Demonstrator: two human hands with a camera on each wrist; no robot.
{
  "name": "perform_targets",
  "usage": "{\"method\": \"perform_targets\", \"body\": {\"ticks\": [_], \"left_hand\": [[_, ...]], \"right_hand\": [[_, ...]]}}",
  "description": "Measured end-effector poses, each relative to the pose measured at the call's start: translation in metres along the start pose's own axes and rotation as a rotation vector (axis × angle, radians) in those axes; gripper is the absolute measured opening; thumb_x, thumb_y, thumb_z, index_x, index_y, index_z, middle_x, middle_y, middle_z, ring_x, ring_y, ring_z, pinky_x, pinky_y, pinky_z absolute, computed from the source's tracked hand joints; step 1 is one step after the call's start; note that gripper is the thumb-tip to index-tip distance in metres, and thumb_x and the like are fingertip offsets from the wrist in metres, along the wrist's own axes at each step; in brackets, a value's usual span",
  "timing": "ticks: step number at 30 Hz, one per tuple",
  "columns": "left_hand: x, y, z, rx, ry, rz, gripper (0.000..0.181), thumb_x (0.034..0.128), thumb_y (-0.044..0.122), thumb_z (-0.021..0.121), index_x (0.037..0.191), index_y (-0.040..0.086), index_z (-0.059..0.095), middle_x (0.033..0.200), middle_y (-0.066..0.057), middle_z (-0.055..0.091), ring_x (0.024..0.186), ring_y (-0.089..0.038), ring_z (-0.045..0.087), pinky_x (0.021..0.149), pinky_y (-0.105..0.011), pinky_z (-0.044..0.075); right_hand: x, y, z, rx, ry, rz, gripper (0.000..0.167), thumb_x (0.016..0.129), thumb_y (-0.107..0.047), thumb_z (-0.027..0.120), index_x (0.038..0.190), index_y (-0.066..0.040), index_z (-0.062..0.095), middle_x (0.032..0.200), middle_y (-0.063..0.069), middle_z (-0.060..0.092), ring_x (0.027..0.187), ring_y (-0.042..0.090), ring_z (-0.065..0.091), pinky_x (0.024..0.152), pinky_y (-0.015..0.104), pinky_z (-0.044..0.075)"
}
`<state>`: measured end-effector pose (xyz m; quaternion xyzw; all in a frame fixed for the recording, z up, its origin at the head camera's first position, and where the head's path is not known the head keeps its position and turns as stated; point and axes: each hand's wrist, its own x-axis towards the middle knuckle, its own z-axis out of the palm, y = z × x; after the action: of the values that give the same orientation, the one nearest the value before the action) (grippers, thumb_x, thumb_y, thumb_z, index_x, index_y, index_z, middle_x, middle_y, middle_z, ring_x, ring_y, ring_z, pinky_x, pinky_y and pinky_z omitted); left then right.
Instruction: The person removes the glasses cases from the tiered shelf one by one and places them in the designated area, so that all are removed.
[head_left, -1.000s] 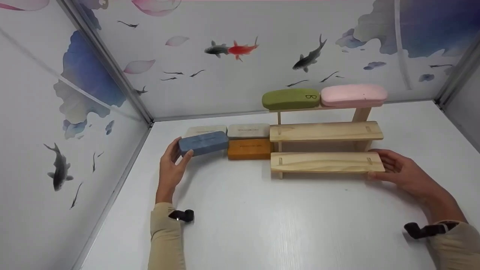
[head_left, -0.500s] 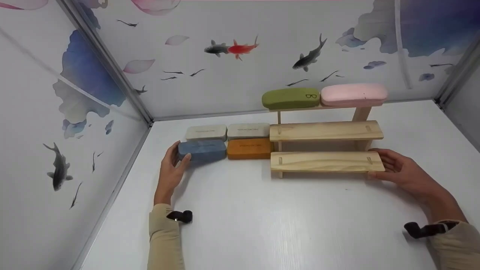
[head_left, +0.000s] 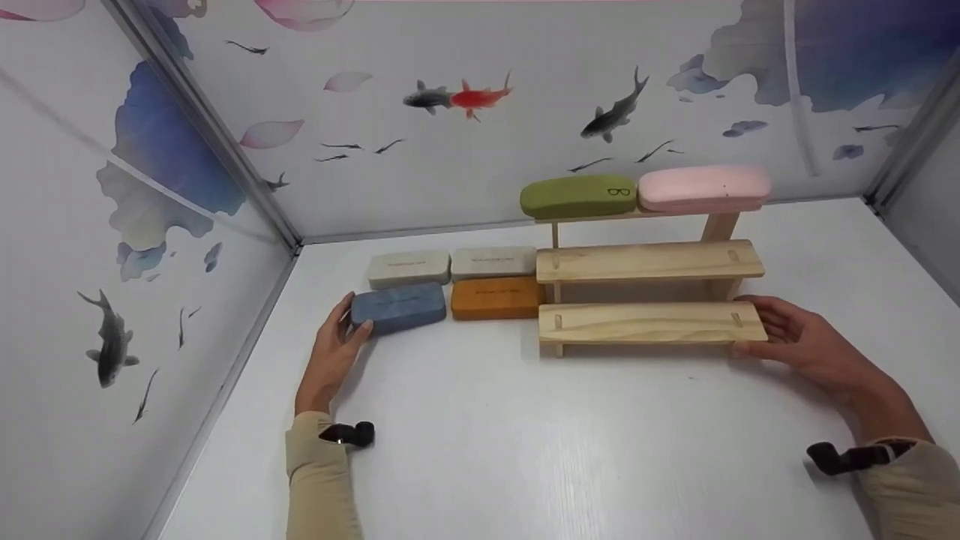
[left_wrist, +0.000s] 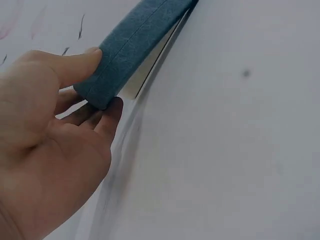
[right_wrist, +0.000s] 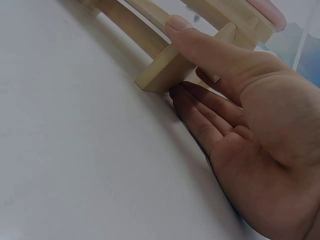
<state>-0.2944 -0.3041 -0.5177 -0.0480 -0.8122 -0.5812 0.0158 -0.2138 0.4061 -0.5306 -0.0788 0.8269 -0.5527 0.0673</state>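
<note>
A blue case (head_left: 398, 306) is gripped at its left end by my left hand (head_left: 328, 365); in the left wrist view the thumb lies on one face of the blue case (left_wrist: 131, 47) and the fingers of the left hand (left_wrist: 60, 130) on the other. My right hand (head_left: 814, 351) holds the right end of the lowest step of a wooden three-tier rack (head_left: 652, 324). In the right wrist view, the right hand (right_wrist: 250, 120) has its thumb and fingers around the wooden end (right_wrist: 167, 70).
An orange case (head_left: 496, 298) lies right of the blue one, against the rack. Two pale cases (head_left: 409, 268) (head_left: 493, 262) lie behind them. A green case (head_left: 578, 196) and a pink case (head_left: 705, 188) rest on the top tier. Printed walls (head_left: 420, 165) stand behind and left.
The left hand has brought the blue case down and toward the front-left, leaving a gap beside the orange case. The right hand has kept its hold on the rack.
</note>
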Motion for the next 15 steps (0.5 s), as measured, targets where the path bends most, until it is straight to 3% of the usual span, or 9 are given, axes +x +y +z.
{"method": "perform_targets", "body": {"ticks": [9, 15], "left_hand": [[0.009, 0.002, 0.01, 0.011, 0.048, -0.017, 0.073, 0.1136, 0.013, 0.057, 0.174, 0.005, 0.016, 0.181, -0.02, 0.015, 0.17, -0.034, 0.015, 0.136, -0.041, 0.027], [0.013, 0.006, 0.015, 0.055, 0.063, -0.03, 0.07, 0.1135, 0.011, 0.055, 0.172, 0.002, 0.018, 0.181, -0.02, 0.017, 0.17, -0.033, 0.015, 0.138, -0.042, 0.022]], "right_hand": [[-0.002, 0.001, -0.002, 0.003, 0.001, 0.001, 0.08, 0.103, -0.017, 0.077, 0.168, -0.003, 0.032, 0.154, -0.011, 0.05, 0.127, -0.017, 0.056, 0.097, 0.012, 0.057], [-0.002, -0.003, 0.0, 0.003, 0.005, -0.007, 0.081, 0.102, -0.016, 0.078, 0.167, -0.001, 0.033, 0.15, -0.015, 0.052, 0.127, -0.015, 0.058, 0.097, 0.013, 0.057]]}}
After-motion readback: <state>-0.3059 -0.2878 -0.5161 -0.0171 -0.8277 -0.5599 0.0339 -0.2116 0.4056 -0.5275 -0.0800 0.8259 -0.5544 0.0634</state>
